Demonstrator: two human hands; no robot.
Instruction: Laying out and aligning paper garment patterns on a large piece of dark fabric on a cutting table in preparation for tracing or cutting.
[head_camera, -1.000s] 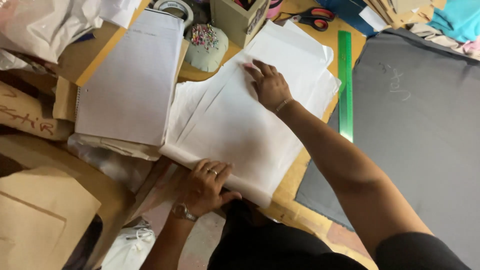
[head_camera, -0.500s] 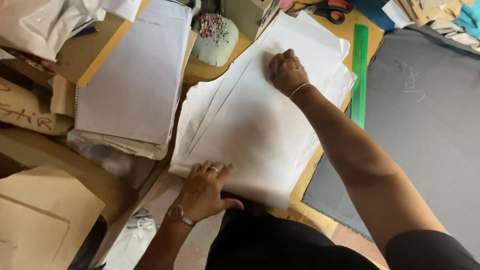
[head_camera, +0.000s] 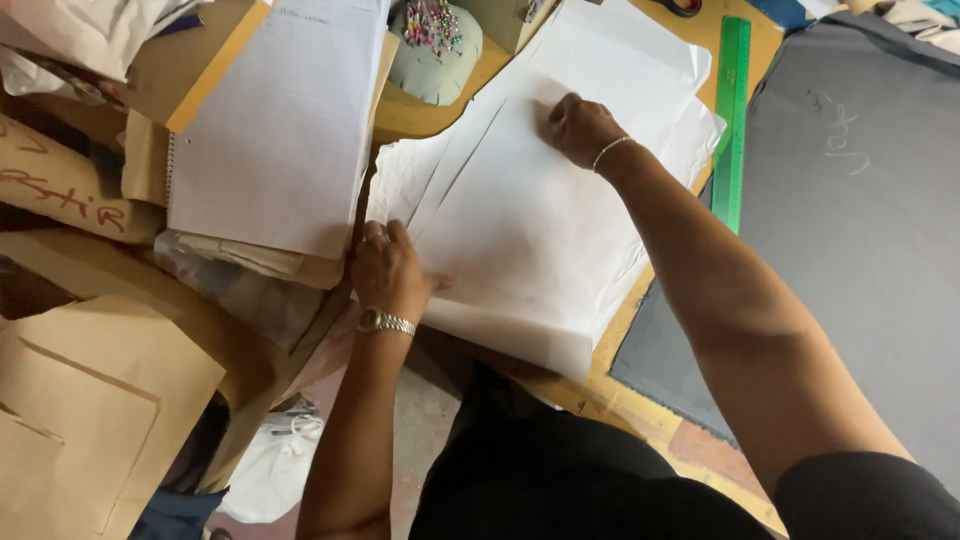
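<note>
A stack of large white paper sheets (head_camera: 530, 230) lies across the wooden table (head_camera: 610, 385). My left hand (head_camera: 388, 268), with a ring and a wristwatch, presses flat on the stack's near left edge. My right hand (head_camera: 580, 128), wearing a thin bracelet, rests with curled fingers on the top sheet near its far edge. Neither hand lifts anything; both bear down on the paper.
A lined spiral notepad (head_camera: 280, 120) lies to the left of the stack. A pincushion full of pins (head_camera: 436, 40) sits behind. A green ruler (head_camera: 732, 120) runs along the stack's right side, beside grey fabric (head_camera: 850, 230). Brown cardboard and envelopes (head_camera: 90, 400) pile up at left.
My right hand slid farther away along the top sheet. My left hand moved up from the near corner onto the stack's left edge. The view shifted closer.
</note>
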